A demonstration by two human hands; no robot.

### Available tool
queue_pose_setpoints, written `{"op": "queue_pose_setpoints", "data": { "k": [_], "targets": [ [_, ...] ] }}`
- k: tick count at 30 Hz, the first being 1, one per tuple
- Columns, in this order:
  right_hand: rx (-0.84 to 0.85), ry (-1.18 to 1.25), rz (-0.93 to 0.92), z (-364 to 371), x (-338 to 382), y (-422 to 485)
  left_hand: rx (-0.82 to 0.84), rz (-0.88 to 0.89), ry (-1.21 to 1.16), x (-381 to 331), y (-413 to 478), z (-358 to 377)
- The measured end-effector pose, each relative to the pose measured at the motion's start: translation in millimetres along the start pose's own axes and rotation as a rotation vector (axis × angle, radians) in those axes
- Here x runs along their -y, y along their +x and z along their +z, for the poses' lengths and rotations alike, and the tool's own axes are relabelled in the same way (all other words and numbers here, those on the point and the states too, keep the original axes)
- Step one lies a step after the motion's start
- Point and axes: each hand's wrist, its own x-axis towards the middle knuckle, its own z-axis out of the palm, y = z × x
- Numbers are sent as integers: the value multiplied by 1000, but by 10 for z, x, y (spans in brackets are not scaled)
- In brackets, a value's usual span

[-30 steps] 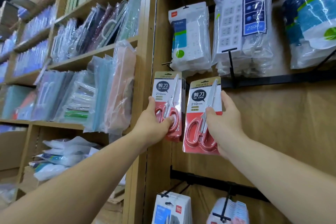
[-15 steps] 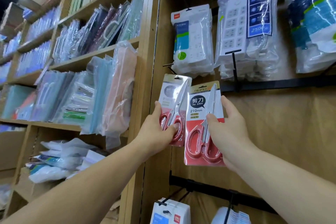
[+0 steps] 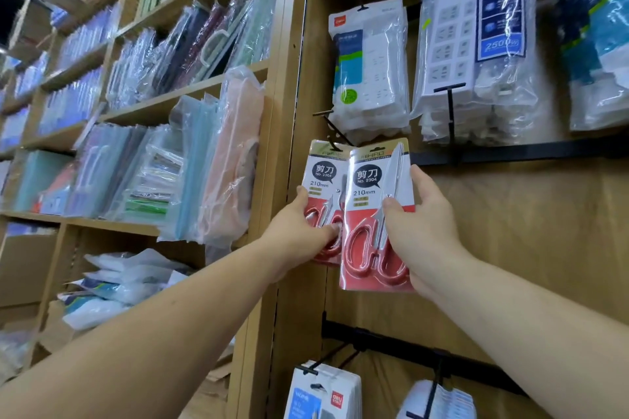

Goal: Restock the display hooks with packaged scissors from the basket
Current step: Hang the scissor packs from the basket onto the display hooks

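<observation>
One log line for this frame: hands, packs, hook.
left hand: grips left scissors pack, top at hook | right hand: grips right scissors pack, overlapping the left one | hung: not confirmed

"剪刀 No. 2304" and "210mm" on left scissors pack (image 3: 321, 173) and right scissors pack (image 3: 367, 180), "AIHAO" across each top strip. Power strip bag (image 3: 476, 20): "deli" header, "2500" on blue panel. Lower pack (image 3: 337, 396): red "deli" tag.

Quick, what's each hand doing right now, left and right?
Left hand: holding the left scissors pack.
Right hand: holding the right scissors pack.
</observation>
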Motion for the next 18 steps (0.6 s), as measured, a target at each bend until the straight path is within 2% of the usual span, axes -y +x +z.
{"op": "queue_pose_setpoints", "data": {
  "k": [8, 12, 15, 18],
  "targets": [
    [32, 3, -14, -211, -73, -49, -71, 45, 109, 241, -119, 103],
    [5, 18, -33, -181, -95, -49, -187, 107, 79, 267, -387, 120],
    [2, 24, -47, -24, -101, -65, -45, 141, -113, 159, -674, 139],
    [-17, 53, -46, 164, -113, -43, 73, 123, -151, 51, -873, 158]
  ]
}}
